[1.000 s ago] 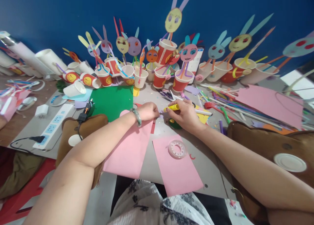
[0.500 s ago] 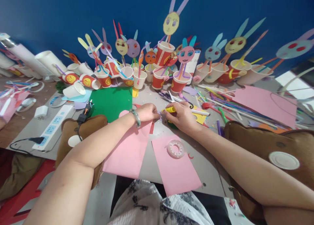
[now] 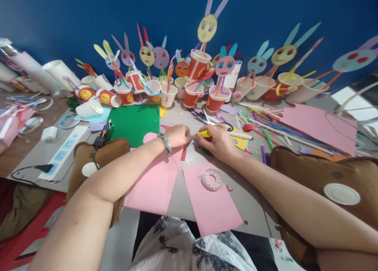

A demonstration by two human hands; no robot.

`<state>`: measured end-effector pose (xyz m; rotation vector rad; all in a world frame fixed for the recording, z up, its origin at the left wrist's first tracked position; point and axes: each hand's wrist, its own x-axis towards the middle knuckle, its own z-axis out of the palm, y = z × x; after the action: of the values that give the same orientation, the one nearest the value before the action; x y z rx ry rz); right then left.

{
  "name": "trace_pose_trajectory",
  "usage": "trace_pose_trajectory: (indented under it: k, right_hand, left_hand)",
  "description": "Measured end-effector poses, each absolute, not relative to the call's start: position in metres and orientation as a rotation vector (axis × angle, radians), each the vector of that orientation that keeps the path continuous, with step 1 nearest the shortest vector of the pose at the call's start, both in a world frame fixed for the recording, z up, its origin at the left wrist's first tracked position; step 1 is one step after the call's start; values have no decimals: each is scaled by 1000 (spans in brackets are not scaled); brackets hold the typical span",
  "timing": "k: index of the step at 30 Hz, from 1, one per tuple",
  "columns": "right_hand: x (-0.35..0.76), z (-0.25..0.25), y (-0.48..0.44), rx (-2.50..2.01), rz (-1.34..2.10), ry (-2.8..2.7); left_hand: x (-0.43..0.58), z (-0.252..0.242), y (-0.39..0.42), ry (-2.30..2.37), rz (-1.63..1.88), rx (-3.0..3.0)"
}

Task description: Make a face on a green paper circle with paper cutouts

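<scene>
Left hand (image 3: 179, 136): fingers drawn together beside the marker (image 3: 204, 134) (whether they pinch a scrap, I cannot tell).
Right hand (image 3: 219, 141): fingers clamped on the marker, low over the table (image 3: 179, 196), probably for steadiness.
Marker: between the hands, its end turned toward the left fingertips.
Tape (image 3: 219, 180): flat on a pink sheet (image 3: 215, 212), perhaps for easy reach.
Cups (image 3: 217, 100): lined up by the wall (image 3: 165, 11), several propping paper rabbits (image 3: 225, 66).
</scene>
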<state>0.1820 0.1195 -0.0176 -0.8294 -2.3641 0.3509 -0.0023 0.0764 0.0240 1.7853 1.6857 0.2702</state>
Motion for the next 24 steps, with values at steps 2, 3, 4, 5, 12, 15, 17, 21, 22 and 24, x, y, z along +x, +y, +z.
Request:
trace_pose_trajectory:
  k: [2,3,4,5,12,15,17,21,22,24]
  right_hand:
    - [181,-18,120,-843,348,-2365]
    - [181,-18,121,-853,345,-2363]
    - [181,-19,121,-864,342,-2358]
    - [180,-19,122,-876,339,-2351]
    - [179,-18,122,-942,357,-2298]
    - [180,-18,123,-962,382,-2267]
    - [181,-17,124,-976,414,-2222]
    - [182,-15,124,-980,506,-2133]
    - [182,-15,123,-965,513,-2141]
    - [181,-15,120,-921,497,-2195]
  left_hand:
    - [-1,26,75,1695,279,1794]
    - [0,26,75,1695,282,1797]
    - [0,26,75,1695,283,1796]
    - [1,26,75,1697,283,1794]
    - [1,24,75,1713,283,1771]
    - [1,24,75,1726,269,1773]
    - [1,24,75,1729,262,1776]
    - [1,26,75,1721,253,1787]
    - [1,26,75,1721,249,1789]
    - [1,27,74,1721,241,1792]
